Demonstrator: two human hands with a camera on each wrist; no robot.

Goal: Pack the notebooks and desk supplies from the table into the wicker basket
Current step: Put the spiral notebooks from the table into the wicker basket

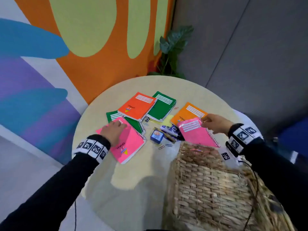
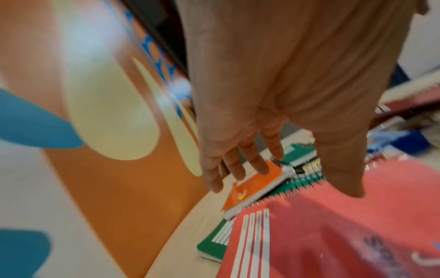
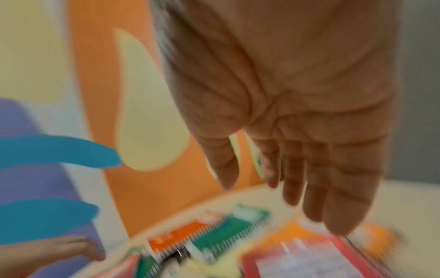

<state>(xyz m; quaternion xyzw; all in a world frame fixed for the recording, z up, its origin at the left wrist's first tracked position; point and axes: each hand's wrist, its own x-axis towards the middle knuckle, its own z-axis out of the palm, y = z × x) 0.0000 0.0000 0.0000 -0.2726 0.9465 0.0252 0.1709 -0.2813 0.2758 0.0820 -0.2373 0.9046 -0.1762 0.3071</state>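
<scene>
Currently two pink notebooks are in play; the right hand (image 1: 215, 122) is seen at the far corner of the right pink notebook (image 1: 198, 132), which is tilted, its near edge over the basket (image 1: 208, 180) rim; whether the fingers pinch the cover or only touch it cannot be told, since the right wrist view is blurred and shows them fairly straight.

The left hand (image 1: 115, 132) is laid flat, fingers straight, on the far end of the left pink notebook (image 1: 128, 145); nothing is clamped; that notebook lies flat on the table (image 1: 100, 117), partly over a green notebook (image 1: 133, 122).

Key relation: the basket mouth is just near-side of the right notebook; its long axis runs from the hand down toward the rim, spiral edge on the right; the right hand is judged the nearer one for the drop, the left well apart from the basket.

Still on the table: a red notebook (image 1: 137, 105), another green one (image 1: 162, 106), an orange notebook (image 1: 188, 114), a blue box (image 1: 157, 136), paper clips (image 1: 165, 146).
</scene>
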